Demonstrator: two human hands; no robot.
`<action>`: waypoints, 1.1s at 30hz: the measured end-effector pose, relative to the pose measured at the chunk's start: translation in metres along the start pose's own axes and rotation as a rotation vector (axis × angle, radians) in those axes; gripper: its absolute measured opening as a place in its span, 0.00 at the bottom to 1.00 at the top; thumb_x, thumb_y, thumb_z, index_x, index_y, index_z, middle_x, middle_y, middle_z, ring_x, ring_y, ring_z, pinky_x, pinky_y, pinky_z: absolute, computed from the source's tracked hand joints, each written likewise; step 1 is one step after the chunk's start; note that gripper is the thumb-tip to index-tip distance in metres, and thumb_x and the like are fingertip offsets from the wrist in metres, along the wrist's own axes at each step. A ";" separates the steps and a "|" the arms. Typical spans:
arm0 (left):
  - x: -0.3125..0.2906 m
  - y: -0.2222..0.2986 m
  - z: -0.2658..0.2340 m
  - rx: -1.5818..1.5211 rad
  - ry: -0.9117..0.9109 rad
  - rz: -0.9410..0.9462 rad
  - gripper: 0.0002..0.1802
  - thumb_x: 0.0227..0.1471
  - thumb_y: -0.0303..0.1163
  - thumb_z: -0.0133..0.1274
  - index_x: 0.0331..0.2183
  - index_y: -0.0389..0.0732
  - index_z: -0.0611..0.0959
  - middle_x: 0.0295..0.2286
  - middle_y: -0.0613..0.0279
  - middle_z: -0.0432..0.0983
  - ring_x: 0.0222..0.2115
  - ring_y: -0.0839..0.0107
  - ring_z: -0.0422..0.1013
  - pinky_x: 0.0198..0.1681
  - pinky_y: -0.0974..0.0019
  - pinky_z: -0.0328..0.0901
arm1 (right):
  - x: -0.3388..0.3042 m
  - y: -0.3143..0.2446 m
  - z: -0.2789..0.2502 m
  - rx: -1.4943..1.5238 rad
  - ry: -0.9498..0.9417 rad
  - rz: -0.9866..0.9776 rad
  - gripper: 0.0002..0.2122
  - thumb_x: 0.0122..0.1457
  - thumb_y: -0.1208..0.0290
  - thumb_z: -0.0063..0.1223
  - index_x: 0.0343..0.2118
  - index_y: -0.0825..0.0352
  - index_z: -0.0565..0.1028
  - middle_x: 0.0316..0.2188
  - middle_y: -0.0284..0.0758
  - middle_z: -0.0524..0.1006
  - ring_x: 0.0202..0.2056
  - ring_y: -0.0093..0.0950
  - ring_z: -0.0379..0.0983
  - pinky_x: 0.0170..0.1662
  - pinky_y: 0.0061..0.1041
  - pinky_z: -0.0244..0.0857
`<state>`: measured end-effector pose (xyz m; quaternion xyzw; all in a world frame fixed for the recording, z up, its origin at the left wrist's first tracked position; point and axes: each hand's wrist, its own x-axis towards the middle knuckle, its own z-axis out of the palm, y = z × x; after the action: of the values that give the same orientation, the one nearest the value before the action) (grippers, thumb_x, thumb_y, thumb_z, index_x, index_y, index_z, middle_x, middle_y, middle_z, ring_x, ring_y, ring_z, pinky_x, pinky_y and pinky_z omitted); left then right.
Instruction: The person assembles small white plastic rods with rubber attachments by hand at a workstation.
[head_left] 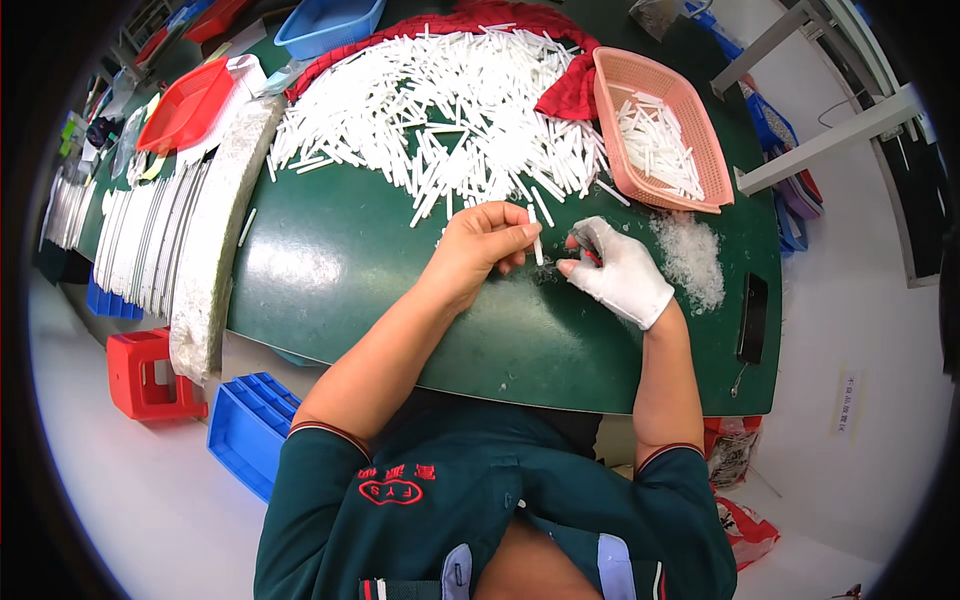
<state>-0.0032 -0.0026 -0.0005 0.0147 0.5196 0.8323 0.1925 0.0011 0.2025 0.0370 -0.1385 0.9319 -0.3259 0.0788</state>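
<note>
Between the thumb and fingers of my left hand (487,243), which is closed, is a slim white plastic stick (538,250), held nearly upright. My right hand (622,272) wears a white glove that leaves the thumb tip bare. Its fingers curl around a small red thing (592,257), mostly hidden, so its kind cannot be made out. The two hands are close together but apart, above the green table (480,335). Just beyond them spreads a large heap of similar white sticks (450,100), partly lying on a red cloth (572,92).
A pink basket (655,75) with white sticks stands at the right, near a pile of clear scraps (690,258). A black phone-like object (752,318) lies by the right edge. Stacked pale strips (150,240), a red tray (187,105) and a blue basket (328,28) are at left.
</note>
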 end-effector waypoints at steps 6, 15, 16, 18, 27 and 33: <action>0.000 0.001 0.001 -0.007 0.006 -0.007 0.07 0.49 0.32 0.57 0.28 0.40 0.78 0.21 0.71 0.73 0.20 0.83 0.65 0.23 0.79 0.57 | -0.002 -0.009 0.008 0.330 -0.101 0.033 0.13 0.48 0.66 0.61 0.32 0.69 0.73 0.24 0.26 0.69 0.26 0.17 0.60 0.31 0.17 0.58; -0.001 0.004 -0.001 -0.057 -0.046 0.010 0.04 0.49 0.28 0.55 0.30 0.40 0.78 0.23 0.66 0.75 0.20 0.81 0.67 0.25 0.78 0.61 | -0.001 -0.010 0.017 0.627 -0.081 0.104 0.07 0.52 0.71 0.57 0.28 0.70 0.75 0.22 0.27 0.73 0.25 0.14 0.64 0.29 0.15 0.58; -0.001 0.003 -0.002 -0.088 -0.059 -0.001 0.04 0.49 0.28 0.55 0.30 0.40 0.78 0.24 0.64 0.76 0.21 0.80 0.68 0.25 0.77 0.63 | 0.000 -0.009 0.016 0.599 -0.087 0.091 0.06 0.52 0.72 0.56 0.28 0.70 0.75 0.23 0.28 0.73 0.25 0.15 0.65 0.29 0.15 0.58; 0.000 0.004 -0.003 -0.121 -0.068 0.002 0.04 0.49 0.27 0.54 0.30 0.40 0.77 0.24 0.63 0.76 0.21 0.79 0.69 0.26 0.77 0.64 | -0.001 -0.012 0.013 0.609 -0.083 0.101 0.06 0.52 0.72 0.56 0.28 0.70 0.75 0.23 0.28 0.73 0.26 0.15 0.66 0.29 0.15 0.59; 0.002 0.003 -0.007 -0.231 -0.059 0.012 0.03 0.50 0.26 0.53 0.30 0.41 0.76 0.27 0.59 0.77 0.25 0.76 0.73 0.26 0.76 0.66 | -0.007 -0.014 -0.001 0.696 -0.029 0.095 0.06 0.51 0.72 0.58 0.27 0.70 0.75 0.21 0.25 0.71 0.24 0.14 0.61 0.28 0.14 0.57; 0.005 0.000 -0.007 -0.215 -0.029 0.022 0.02 0.50 0.26 0.53 0.29 0.42 0.76 0.26 0.60 0.77 0.24 0.77 0.72 0.25 0.76 0.65 | -0.001 -0.005 0.003 0.588 0.035 0.102 0.06 0.51 0.73 0.59 0.26 0.70 0.73 0.20 0.26 0.71 0.23 0.14 0.61 0.28 0.15 0.57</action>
<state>-0.0089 -0.0074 -0.0050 0.0116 0.4245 0.8849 0.1915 0.0041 0.1976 0.0382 -0.0573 0.8046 -0.5796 0.1158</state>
